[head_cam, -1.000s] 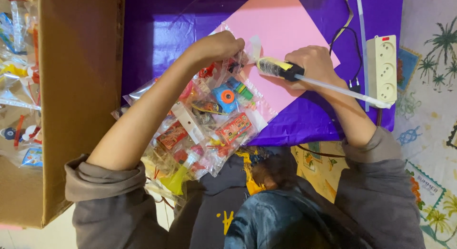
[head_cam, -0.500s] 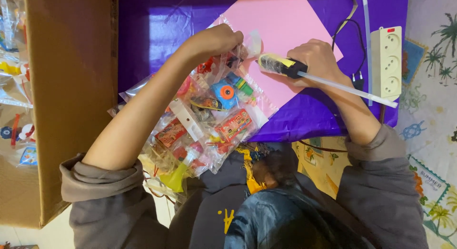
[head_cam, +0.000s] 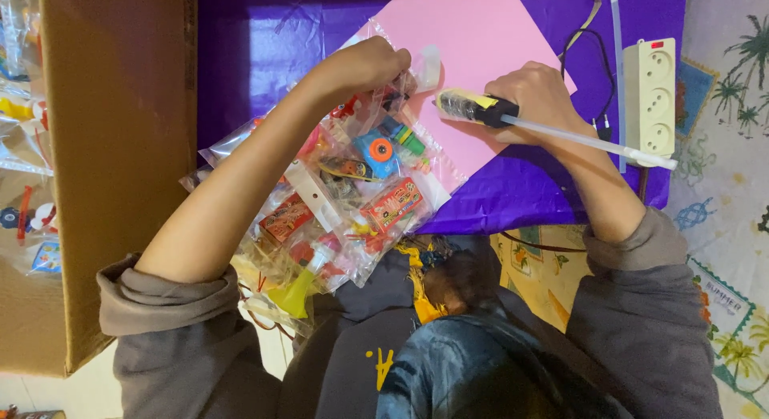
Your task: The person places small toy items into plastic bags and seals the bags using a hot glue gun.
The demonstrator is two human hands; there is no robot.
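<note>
Gluing a toy bag at frame centre
Left hand (head_cam: 364, 62) pinching clear toy bag (head_cam: 364, 175) top; right hand (head_cam: 541, 94) gripping glue gun (head_cam: 477, 108) over pink sheet (head_cam: 473, 34)

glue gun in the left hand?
No, the glue gun is gripped by the right hand; the left hand pinches a clear toy bag.

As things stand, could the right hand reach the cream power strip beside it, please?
Probably yes: the right hand lies near the power strip with only a thin cable between them, but it grips a glue gun.
</note>
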